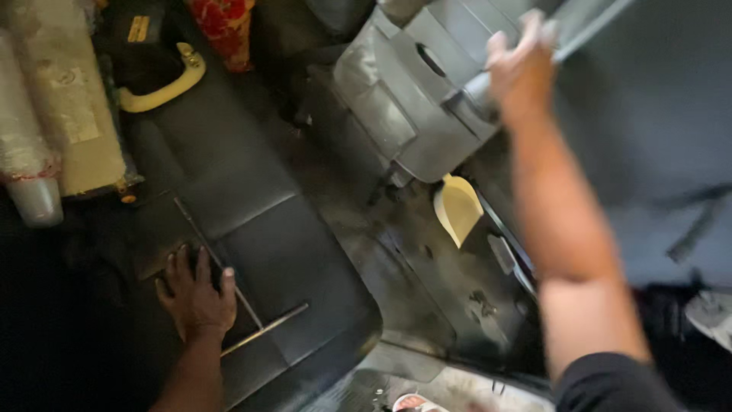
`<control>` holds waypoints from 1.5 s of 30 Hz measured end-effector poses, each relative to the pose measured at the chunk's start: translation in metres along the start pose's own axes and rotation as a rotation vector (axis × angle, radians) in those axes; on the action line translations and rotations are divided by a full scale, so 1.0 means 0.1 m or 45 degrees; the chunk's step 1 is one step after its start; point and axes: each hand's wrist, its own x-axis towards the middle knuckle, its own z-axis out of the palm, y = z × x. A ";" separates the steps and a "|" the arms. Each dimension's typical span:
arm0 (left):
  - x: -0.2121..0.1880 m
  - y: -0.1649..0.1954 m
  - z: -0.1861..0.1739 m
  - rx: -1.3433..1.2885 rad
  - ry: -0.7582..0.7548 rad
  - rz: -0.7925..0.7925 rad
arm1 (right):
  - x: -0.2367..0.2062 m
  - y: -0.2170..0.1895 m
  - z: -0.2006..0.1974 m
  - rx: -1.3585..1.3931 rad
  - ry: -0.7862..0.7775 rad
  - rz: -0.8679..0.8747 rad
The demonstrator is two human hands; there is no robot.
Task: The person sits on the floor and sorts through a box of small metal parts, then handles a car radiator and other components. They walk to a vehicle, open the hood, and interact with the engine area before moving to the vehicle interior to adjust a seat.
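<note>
I look down into a car's rear cabin. My left hand (197, 294) presses flat on the dark leather rear seat (259, 229), fingers spread, beside two thin metal rods (229, 290) that lie crossed on the cushion. My right hand (520, 70) reaches up and forward, its fingers wrapped around a grey bar or edge (579, 34) near the back of the grey front seat (412, 99). On the dirty floor mat (427, 275) lies a pale yellow dustpan-shaped plastic piece (457, 207).
A cream handle (164, 88) on a dark bag rests at the seat's far end. Plastic-wrapped rolls and stacked cups (30, 152) sit at the left. Red patterned cloth (225, 27) is at the top. The door sill (427, 381) lies below.
</note>
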 end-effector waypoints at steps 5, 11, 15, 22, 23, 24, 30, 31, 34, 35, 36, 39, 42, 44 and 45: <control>0.00 0.00 0.06 -0.019 0.001 -0.025 | 0.90 0.71 0.50 -0.462 -1.372 0.321; 0.03 0.06 0.00 0.195 -0.141 -0.055 | 0.71 0.72 0.91 -0.028 -1.623 0.610; 0.03 0.06 -0.03 0.056 -0.071 -0.055 | 0.64 0.66 0.83 -0.023 -1.754 0.626; 0.03 0.02 0.05 0.148 -0.072 -0.055 | 0.47 0.71 0.77 0.262 -1.621 0.539; 0.03 0.01 0.06 0.112 -0.033 -0.037 | 0.45 0.72 0.76 0.302 -1.592 0.532; 0.03 0.00 0.07 0.076 0.009 -0.021 | 0.44 0.74 0.76 0.282 -1.541 0.579; 0.02 -0.03 0.12 -0.017 0.040 -0.004 | 0.76 0.87 0.62 -0.222 -1.338 0.583; 0.02 -0.03 0.13 0.018 0.018 -0.031 | 0.82 0.89 0.60 -0.316 -1.358 0.521; 0.04 -0.03 0.13 0.081 -0.016 -0.057 | 0.91 0.94 0.65 -0.595 -1.570 0.321; 0.04 -0.03 0.13 0.067 0.007 -0.042 | 0.91 0.92 0.70 -0.663 -1.654 0.256; 0.05 -0.02 0.13 0.051 0.032 -0.029 | 0.87 0.90 0.77 -0.717 -1.725 0.196; 0.07 -0.01 0.10 0.107 -0.035 -0.067 | 0.75 0.76 0.94 -0.825 -1.843 0.081; 0.08 -0.01 0.05 0.192 -0.053 -0.033 | 0.78 0.72 0.98 -0.822 -1.904 0.064; 0.08 -0.01 0.03 0.126 -0.071 -0.044 | 0.84 0.72 0.94 -0.796 -1.946 0.075; 0.08 -0.01 0.02 0.089 -0.076 -0.056 | 0.86 0.72 0.92 -0.775 -1.960 0.081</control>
